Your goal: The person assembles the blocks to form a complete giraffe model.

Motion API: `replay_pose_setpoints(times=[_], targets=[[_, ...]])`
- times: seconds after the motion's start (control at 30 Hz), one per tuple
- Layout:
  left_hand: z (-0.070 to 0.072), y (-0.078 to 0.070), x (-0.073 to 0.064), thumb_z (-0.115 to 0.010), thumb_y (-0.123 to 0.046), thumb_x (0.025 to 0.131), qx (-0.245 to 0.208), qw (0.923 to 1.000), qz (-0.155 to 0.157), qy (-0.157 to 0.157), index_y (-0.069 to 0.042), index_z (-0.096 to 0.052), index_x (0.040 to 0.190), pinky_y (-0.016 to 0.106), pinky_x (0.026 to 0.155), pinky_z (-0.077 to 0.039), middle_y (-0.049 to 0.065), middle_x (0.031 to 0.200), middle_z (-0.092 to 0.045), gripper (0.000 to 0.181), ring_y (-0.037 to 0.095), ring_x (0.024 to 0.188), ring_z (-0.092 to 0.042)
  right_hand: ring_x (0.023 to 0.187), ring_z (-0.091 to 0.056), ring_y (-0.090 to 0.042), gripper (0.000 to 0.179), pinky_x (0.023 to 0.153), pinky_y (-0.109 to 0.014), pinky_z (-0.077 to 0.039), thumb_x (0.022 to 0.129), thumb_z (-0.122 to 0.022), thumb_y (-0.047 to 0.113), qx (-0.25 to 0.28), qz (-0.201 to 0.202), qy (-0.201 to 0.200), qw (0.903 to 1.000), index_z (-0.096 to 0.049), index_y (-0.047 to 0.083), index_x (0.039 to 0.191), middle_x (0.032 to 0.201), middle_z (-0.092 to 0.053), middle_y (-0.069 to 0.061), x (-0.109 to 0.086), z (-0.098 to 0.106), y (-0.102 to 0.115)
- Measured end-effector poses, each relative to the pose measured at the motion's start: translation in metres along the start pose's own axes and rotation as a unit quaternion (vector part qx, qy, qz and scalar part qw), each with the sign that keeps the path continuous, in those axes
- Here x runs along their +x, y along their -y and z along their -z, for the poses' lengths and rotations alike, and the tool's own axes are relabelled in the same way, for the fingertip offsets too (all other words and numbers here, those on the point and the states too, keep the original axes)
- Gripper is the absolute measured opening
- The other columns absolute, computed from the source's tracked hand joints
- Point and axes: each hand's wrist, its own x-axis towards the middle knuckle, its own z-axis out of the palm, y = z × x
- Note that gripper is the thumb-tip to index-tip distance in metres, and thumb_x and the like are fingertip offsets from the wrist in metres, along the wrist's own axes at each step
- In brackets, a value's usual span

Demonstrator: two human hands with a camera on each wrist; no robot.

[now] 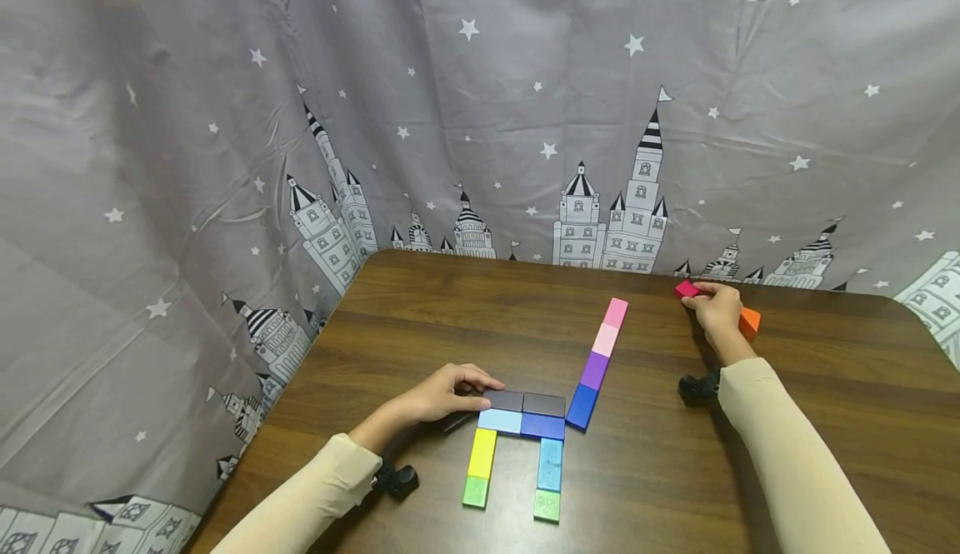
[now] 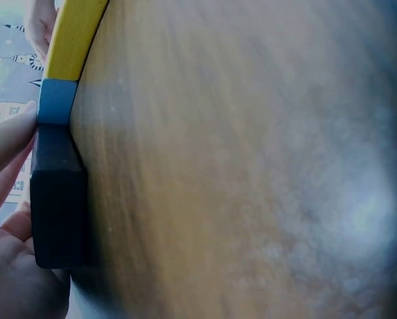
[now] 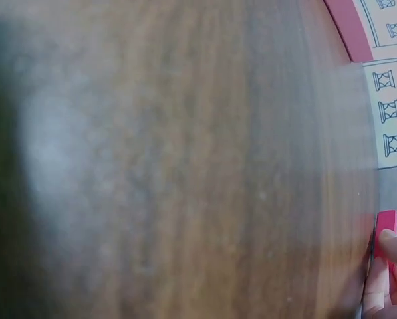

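Note:
My right hand (image 1: pixel 716 308) pinches a small red block (image 1: pixel 686 288) near the table's far edge; the right wrist view shows thumb and fingers on the red block (image 3: pixel 386 229). At the table's middle my left hand (image 1: pixel 442 391) has its thumb and a finger about the left end of a dark grey block (image 1: pixel 502 401). Another dark grey block (image 1: pixel 543 405) lies end to end with it. Below these are a light blue block (image 1: pixel 500 421) and a blue block (image 1: pixel 542 426). Partly under the left hand lies another dark block (image 1: pixel 459 423), slanted.
Yellow (image 1: pixel 482 452) and green blocks form one column below, light blue (image 1: pixel 550 464) and green another. A slanted line of blue (image 1: pixel 582 406), purple (image 1: pixel 595 370) and pink blocks rises at right. Behind the right wrist lies an orange block (image 1: pixel 748 322). A grey patterned curtain (image 1: pixel 510 121) borders the table.

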Motion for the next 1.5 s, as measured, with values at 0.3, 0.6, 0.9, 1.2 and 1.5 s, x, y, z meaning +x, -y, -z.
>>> replay_pose_setpoints(times=[0.3,0.6,0.9,1.2,1.5], targets=[[-0.001,0.002,0.0,-0.068,-0.012,0.096,-0.002,1.0,0.0,-0.002,-0.001,-0.069,0.125,0.04,0.094,-0.05,0.01,0.119,-0.067,0.031,0.025,0.111,-0.059,0.059,-0.049,0.008,0.044,0.054,-0.01,-0.042,0.085,-0.073,-0.008,0.052,0.008,0.05,0.9973,-0.06,-0.015,0.126,0.068,-0.06,0.014,-0.005,-0.001,0.003],[-0.001,0.003,0.001,-0.068,-0.012,0.096,-0.004,1.0,0.0,0.0,-0.001,-0.068,0.125,0.04,0.094,-0.05,0.01,0.119,-0.067,0.032,0.026,0.11,-0.059,0.06,-0.052,0.008,0.043,0.052,-0.011,-0.043,0.085,-0.074,-0.009,0.068,0.046,0.077,0.9936,-0.059,-0.018,0.124,0.073,-0.065,0.006,-0.011,-0.005,0.012],[0.0,0.003,0.001,-0.068,-0.013,0.096,-0.005,1.0,0.001,-0.001,-0.001,-0.069,0.125,0.043,0.095,-0.05,0.01,0.119,-0.067,0.032,0.027,0.111,-0.059,0.063,-0.051,0.007,0.04,0.055,-0.011,-0.042,0.084,-0.074,-0.008,0.053,0.071,0.096,0.9915,-0.061,-0.017,0.121,0.077,-0.067,0.001,-0.017,-0.015,0.018],[0.0,0.003,0.0,-0.068,-0.013,0.096,-0.007,1.0,0.0,-0.002,-0.001,-0.069,0.124,0.041,0.094,-0.05,0.01,0.119,-0.067,0.031,0.027,0.111,-0.059,0.064,-0.052,0.006,0.041,0.057,-0.011,-0.043,0.084,-0.076,-0.007,0.052,0.077,0.119,0.9886,-0.062,-0.016,0.121,0.08,-0.07,-0.004,-0.022,-0.028,0.024],[0.0,0.004,0.001,-0.069,-0.012,0.095,-0.009,1.0,0.0,-0.002,-0.001,-0.069,0.124,0.038,0.094,-0.05,0.01,0.119,-0.067,0.031,0.027,0.112,-0.059,0.066,-0.053,0.005,0.04,0.06,-0.012,-0.044,0.083,-0.077,-0.005,0.045,0.091,0.129,0.9864,-0.063,-0.015,0.119,0.084,-0.072,-0.011,-0.019,-0.039,0.025]])
